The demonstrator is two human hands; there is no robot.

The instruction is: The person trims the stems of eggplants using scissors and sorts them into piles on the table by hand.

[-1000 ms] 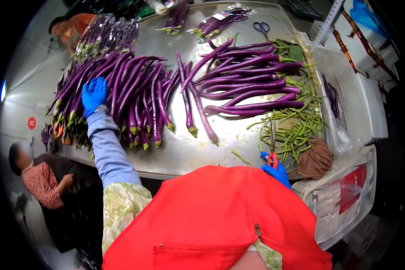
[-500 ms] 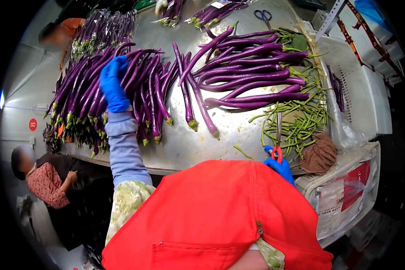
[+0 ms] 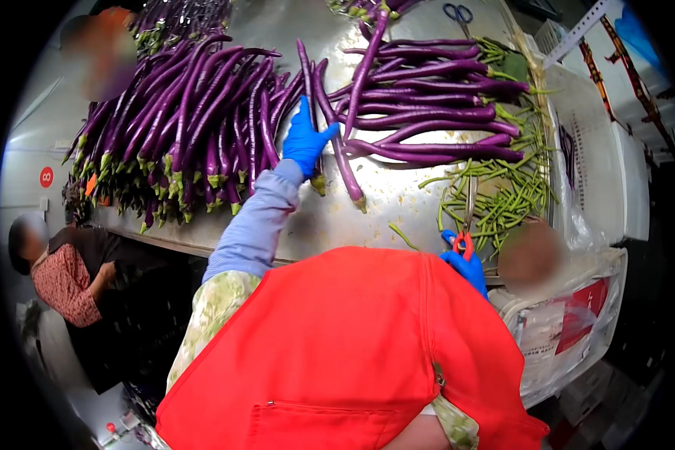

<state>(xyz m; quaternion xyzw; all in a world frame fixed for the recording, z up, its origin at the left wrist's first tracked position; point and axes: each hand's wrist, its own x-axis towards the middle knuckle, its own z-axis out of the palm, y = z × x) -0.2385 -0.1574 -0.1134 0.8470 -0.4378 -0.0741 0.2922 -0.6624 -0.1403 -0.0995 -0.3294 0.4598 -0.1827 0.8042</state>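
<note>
My left hand [image 3: 304, 144], in a blue glove, lies over a long purple eggplant [image 3: 304, 67]. Its fingers are stretched out and the thumb is spread to the right. The palm hides the middle of that eggplant. Just right of the hand another eggplant [image 3: 345, 172] slants across the metal table [image 3: 352, 232]. My right hand [image 3: 466, 268], also gloved in blue, is closed on scissors [image 3: 465, 241] with red handles, blades pointing away from me. The scissors' tips are beside a heap of cut green stems [image 3: 495, 202]. My vest partly covers the right hand.
A big pile of eggplants [image 3: 180, 112] fills the left side; a row of them [image 3: 435, 112] lies at right. Dark scissors [image 3: 457, 13] rest at the far edge. White crates [image 3: 596, 165] stand beyond the right edge. A person [image 3: 67, 277] is at left.
My left hand has moved right from the big pile to a single eggplant, and its fingers have spread. The right hand still holds the scissors. The view has shifted slightly.
</note>
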